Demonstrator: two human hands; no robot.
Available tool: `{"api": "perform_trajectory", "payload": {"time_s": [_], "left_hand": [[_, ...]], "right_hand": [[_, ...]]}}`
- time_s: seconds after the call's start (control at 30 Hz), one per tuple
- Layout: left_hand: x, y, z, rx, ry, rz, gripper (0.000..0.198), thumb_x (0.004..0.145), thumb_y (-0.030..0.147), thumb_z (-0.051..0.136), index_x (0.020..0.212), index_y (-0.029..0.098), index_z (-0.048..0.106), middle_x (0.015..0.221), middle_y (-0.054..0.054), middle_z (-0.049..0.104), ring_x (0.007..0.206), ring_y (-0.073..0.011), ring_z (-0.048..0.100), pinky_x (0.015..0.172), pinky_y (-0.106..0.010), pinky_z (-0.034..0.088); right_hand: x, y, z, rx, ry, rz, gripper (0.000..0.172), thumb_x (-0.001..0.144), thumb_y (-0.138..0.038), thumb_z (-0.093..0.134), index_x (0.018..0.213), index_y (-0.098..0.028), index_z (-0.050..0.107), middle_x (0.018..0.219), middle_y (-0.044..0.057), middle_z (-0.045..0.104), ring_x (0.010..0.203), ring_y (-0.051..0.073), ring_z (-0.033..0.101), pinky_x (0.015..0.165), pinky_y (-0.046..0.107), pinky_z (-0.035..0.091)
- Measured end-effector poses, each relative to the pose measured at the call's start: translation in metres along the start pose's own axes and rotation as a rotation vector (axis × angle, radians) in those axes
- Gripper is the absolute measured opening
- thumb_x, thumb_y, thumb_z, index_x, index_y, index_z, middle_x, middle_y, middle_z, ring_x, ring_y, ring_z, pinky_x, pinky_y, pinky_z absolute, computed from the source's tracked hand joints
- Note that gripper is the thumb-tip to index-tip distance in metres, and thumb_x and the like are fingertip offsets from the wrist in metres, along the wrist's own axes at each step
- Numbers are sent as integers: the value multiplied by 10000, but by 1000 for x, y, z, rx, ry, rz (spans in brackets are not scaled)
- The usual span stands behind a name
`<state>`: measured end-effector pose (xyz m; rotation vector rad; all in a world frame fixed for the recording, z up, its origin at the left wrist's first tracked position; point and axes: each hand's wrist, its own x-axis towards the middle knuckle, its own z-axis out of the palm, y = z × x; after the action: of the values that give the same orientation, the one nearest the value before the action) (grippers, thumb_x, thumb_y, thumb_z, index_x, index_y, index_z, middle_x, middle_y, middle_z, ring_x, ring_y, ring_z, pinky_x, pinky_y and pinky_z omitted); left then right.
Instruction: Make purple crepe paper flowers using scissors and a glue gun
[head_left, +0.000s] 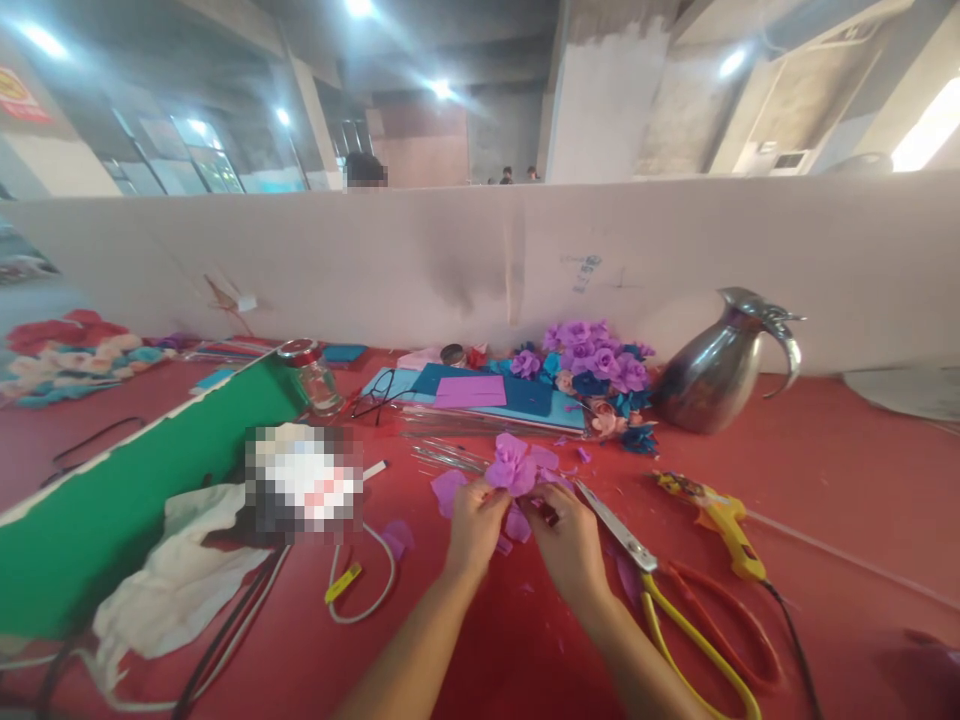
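Note:
A purple paper flower [511, 464] is held up between both hands near the middle of the red table. My left hand [478, 520] is closed on the lower left side of the flower. My right hand [564, 530] pinches at the flower's base, its fingertips pressed together. Loose purple petals [448, 490] lie around the hands. Just right of my right hand are large scissors [637, 555] with one yellow and one red handle, blades apart. Thin wires [454, 457] lie behind the flower.
A yellow glue gun [724, 520] and metal jug [712, 365] are on the right. Finished flowers [600, 360], colored paper sheets [471, 391] and glasses [382, 392] lie behind. A glass jar [313, 380], green board [165, 480], crumpled cloth [176, 570] and cables are left.

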<state>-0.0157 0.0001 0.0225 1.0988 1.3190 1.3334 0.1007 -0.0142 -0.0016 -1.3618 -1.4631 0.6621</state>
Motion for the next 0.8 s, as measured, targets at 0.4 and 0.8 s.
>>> {"api": "perform_trajectory", "payload": {"time_s": [0.4,0.8], "left_hand": [[3,-11,-2,-13,-45,62,221,738,340,637,801,172,766,740,-40,739,836,-263,657,783,-324,494],[5,-13,-5,94,2,150,170,680,217,621,757,198,772,736,-14,730,797,-231,642,797,-315,474]], "right_hand": [[-1,-16,-5,440,-23,190,210,769,-383,654,845,-187,657,730,21,654,583,149,551,557,261,437],[3,-26,-13,966,-127,476,182,644,-270,670,796,-170,669,585,-25,614,496,99,515,498,212,355]]}}
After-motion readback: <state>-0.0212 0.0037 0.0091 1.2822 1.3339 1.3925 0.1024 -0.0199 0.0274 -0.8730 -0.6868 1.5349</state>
